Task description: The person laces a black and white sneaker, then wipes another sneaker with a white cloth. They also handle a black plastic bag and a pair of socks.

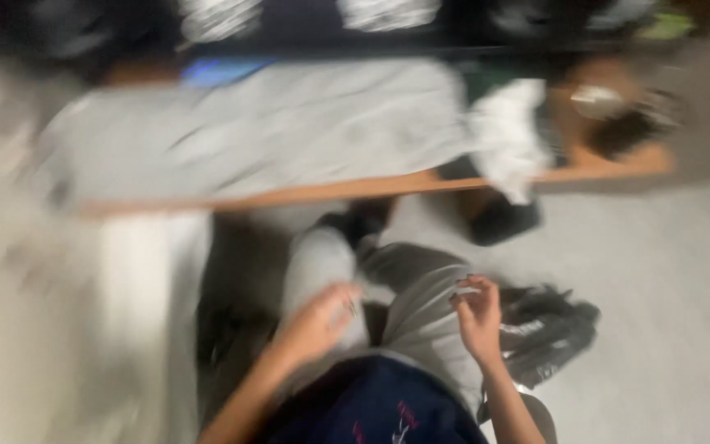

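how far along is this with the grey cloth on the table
Done: a grey cloth lies spread across the wooden table, with a white cloth bunched at its right end. In hand: nothing; the left hand and right hand hover empty over the lap. Left: the blur hides any folding.

**Both hands raised over the lap, nothing clearly held**

We find the frame heavily blurred, so fine detail is limited. We observe the left hand (318,322) low in the view, bare forearm running up from the bottom edge, fingers loosely curled and hovering at the left leg of the grey trousers (421,308). We cannot tell whether it touches the cloth. We note the right hand (478,312) near it, wrist bent, fingertips pinched together and dark-nailed, above the right thigh. We cannot make out any object between those fingers. The trousers are light grey and creased, with the knees pointing away from us.
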